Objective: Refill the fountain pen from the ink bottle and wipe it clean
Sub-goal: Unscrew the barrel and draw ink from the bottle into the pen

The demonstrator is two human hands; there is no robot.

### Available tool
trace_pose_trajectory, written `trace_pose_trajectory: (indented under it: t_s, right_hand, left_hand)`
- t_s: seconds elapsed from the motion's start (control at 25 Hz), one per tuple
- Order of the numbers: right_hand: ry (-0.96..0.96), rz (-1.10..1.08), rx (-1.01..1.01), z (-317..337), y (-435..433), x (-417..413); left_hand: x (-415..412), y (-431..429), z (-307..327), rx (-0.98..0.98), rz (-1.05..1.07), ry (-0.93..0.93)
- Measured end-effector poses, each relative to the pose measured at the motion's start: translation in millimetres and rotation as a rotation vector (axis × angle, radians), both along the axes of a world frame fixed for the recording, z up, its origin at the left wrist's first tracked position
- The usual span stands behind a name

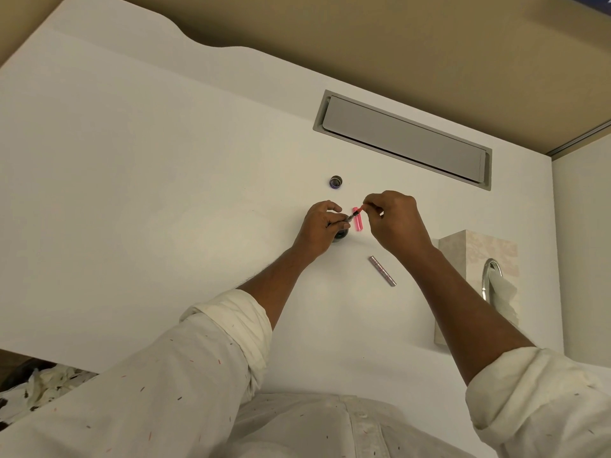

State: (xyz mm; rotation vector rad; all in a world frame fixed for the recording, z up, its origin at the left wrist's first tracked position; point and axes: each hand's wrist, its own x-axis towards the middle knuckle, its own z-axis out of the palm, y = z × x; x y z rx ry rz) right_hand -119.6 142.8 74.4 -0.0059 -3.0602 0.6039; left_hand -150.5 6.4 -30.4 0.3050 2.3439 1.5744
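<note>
My left hand [319, 224] pinches the dark grip section of the fountain pen [350, 217] just above the dark ink bottle [341, 235], which it half hides. My right hand [393, 216] pinches the pink converter end [361, 208] of that same pen piece. A pink pen part [358, 223] lies on the white desk [165, 193] right behind the pen. The bottle's cap [336, 182] rests farther back. A metallic pink barrel [382, 271] lies nearer me, under my right forearm.
A beige tissue box [476, 252] with a tissue sticking out stands at the right edge of the desk. A grey cable hatch [403, 140] is set into the desk at the back. Crumpled stained tissues [43, 388] lie below the desk's left front edge.
</note>
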Motion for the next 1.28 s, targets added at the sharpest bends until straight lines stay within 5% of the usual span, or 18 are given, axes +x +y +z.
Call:
trace_pose_trajectory:
  t_s: [0.6, 1.28]
  right_hand:
    - [0.021, -0.069, -0.081, 0.4, -0.6, 1.7]
    - [-0.039, -0.050, 0.074, -6.4, -0.5, -1.2]
  left_hand:
    - [0.6, 0.2, 0.1, 0.025, 0.012, -0.014]
    - [0.3, 0.0, 3.7, 0.000, -0.002, -0.013]
